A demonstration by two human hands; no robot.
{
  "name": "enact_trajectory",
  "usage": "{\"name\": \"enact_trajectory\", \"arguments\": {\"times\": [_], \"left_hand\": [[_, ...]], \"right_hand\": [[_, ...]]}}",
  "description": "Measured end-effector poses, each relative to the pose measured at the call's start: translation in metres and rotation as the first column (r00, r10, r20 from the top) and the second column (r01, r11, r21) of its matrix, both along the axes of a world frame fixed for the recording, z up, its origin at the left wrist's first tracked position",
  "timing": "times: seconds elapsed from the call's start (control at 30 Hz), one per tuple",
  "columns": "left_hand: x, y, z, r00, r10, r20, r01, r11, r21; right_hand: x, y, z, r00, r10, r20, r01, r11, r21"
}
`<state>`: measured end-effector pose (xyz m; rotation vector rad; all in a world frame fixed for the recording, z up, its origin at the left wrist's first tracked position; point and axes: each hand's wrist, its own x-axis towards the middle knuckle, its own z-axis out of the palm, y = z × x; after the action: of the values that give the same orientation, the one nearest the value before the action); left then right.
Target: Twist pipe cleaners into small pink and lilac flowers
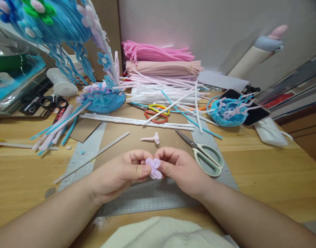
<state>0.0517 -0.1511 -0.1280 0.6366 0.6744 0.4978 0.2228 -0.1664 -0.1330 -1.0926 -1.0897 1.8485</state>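
A small lilac pipe-cleaner flower with looped petals is pinched between both hands above the cardboard and cutting mat. My left hand grips its left side with thumb and fingers. From the right, my right hand holds the edge of the same flower, fingers curled. Just beyond the fingertips lies a small pale pink flower with a stem. Scissors with pale green handles rest to the right of my right hand, blades pointing away to the left.
Bundles of pink and white pipe cleaners lie at the back. Small scissors and white twisted strips are in front of them. A blue decorated piece stands left; a blue woven piece sits right, beside a phone.
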Motion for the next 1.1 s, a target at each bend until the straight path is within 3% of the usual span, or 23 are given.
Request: {"name": "enact_trajectory", "arguments": {"times": [0.33,0.47,0.53,0.6,0.7,0.83,0.93,1.1], "left_hand": [[0.0033,0.0015,0.0015,0.99,0.069,-0.121,-0.056,0.992,0.11],[0.0041,0.0011,0.001,0.963,0.219,-0.159,-0.176,0.953,0.248],[0.0046,0.001,-0.0002,0.947,0.276,-0.164,-0.218,0.928,0.302],[0.0051,0.0008,-0.0008,0.94,0.299,-0.164,-0.235,0.917,0.323],[0.0053,0.0001,-0.0002,0.947,0.272,-0.169,-0.215,0.931,0.294],[0.0045,-0.0002,-0.0003,0.974,0.184,-0.133,-0.163,0.975,0.154],[0.0048,-0.001,-0.0026,0.97,0.217,-0.107,-0.209,0.975,0.082],[0.0092,-0.0043,-0.0047,0.963,0.241,-0.119,-0.225,0.964,0.139]], "right_hand": [[-0.001,0.0004,-0.0056,0.999,-0.048,0.0,0.048,0.999,-0.019],[0.0041,-0.0014,-0.0023,0.975,-0.222,0.026,0.216,0.966,0.141],[0.0043,-0.0028,-0.0007,0.972,-0.224,0.064,0.206,0.955,0.215],[0.0026,-0.0039,0.0,0.984,-0.165,0.069,0.149,0.968,0.2],[0.0,-0.0041,-0.0019,0.994,-0.102,0.024,0.101,0.993,0.062],[0.0,-0.0029,-0.0057,0.996,-0.086,-0.032,0.083,0.994,-0.077],[-0.0006,-0.0023,-0.005,0.997,-0.08,-0.014,0.079,0.996,-0.048],[-0.0037,-0.0026,-0.002,0.988,-0.094,0.12,0.089,0.995,0.042]]}}
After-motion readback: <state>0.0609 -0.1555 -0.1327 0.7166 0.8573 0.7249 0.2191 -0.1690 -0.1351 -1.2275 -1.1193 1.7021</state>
